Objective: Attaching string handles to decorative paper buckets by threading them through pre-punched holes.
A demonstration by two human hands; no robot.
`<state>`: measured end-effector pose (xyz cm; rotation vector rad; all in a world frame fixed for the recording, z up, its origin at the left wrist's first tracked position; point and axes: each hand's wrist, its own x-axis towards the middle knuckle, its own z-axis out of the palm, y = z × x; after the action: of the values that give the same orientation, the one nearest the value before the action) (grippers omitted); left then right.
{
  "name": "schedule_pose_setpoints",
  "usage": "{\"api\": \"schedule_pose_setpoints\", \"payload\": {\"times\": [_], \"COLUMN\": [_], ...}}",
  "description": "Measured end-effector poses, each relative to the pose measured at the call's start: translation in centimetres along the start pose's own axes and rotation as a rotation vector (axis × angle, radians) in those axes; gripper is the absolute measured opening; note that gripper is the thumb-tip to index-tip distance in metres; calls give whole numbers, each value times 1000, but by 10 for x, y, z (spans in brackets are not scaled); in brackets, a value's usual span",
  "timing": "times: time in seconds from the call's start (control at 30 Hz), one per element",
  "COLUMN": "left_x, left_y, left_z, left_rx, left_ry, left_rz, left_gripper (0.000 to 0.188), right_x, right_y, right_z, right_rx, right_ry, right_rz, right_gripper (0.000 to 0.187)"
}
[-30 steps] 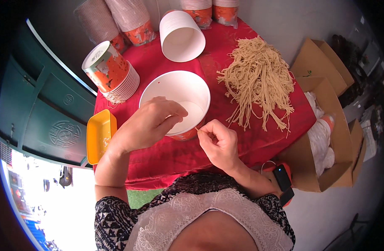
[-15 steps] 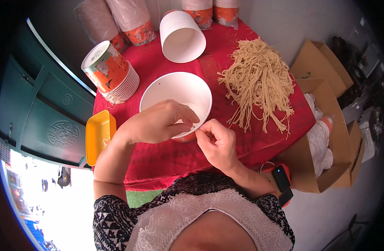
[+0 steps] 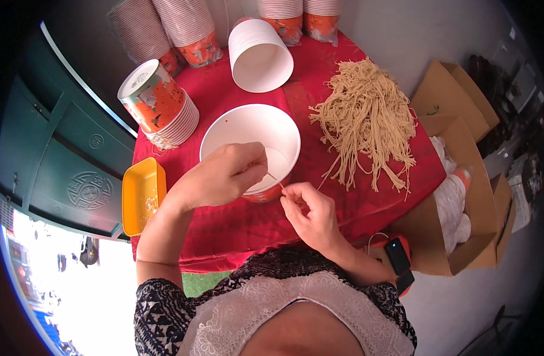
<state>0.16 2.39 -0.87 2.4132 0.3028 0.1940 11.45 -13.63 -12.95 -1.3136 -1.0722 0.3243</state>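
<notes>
A paper bucket point(image 3: 211, 137), white inside and orange outside, stands upright on the red-covered table in front of me, with a small hole in its far left wall. My left hand point(image 3: 231, 172) reaches over the near rim into the bucket, its thumb and fingers pinched on a thin beige cord. Just outside the near right wall, my right hand point(image 3: 310, 215) pinches the same cord. A short stretch of cord shows between the two hands at the wall; whether it passes through a hole there I cannot tell. A loose cord tail sticks out beside my right hand.
A heap of beige cords point(image 3: 367, 113) lies to the right. Nested white buckets point(image 3: 261, 56) lie on their side behind; an upside-down bucket stack point(image 3: 156, 104) stands left. A yellow tray point(image 3: 128, 202) sits at the left edge. Open cardboard boxes point(image 3: 462, 154) stand right of the table.
My left fingers have drawn a little back toward the near wall inside the bucket. A stretch of cord now shows between my hands, and a loose tail beside my right hand.
</notes>
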Motion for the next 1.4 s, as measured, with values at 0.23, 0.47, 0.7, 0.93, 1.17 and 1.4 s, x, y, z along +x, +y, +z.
{"api": "schedule_pose_setpoints", "payload": {"times": [0.23, 0.47, 0.7, 0.93, 1.17, 1.4], "left_x": [-7, -4, -1, 1, 4, 3], "left_y": [-6, 6, 3, 2, -3, -6], "left_z": [11, 17, 21, 20, 26, 23], "left_rx": [-358, -701, -741, -700, -728, -679], "left_ry": [65, 87, 66, 28, -19, 26], "left_rz": [-51, -20, -117, -153, -162, -109], "left_gripper": [11, 11, 6, 6, 7, 9], "right_x": [1, 3, 8, 37, 65, 63], "right_y": [7, 4, -11, -45, -42, -38], "right_z": [3, 5, -16, -42, -37, -36], "right_rx": [-27, -19, 67, 241, 221, -250], "right_ry": [16, -15, -18, -123, -266, -100], "right_rz": [-144, -92, -23, -65, -292, -397], "right_gripper": [5, 5, 8, 11, 15, 18]}}
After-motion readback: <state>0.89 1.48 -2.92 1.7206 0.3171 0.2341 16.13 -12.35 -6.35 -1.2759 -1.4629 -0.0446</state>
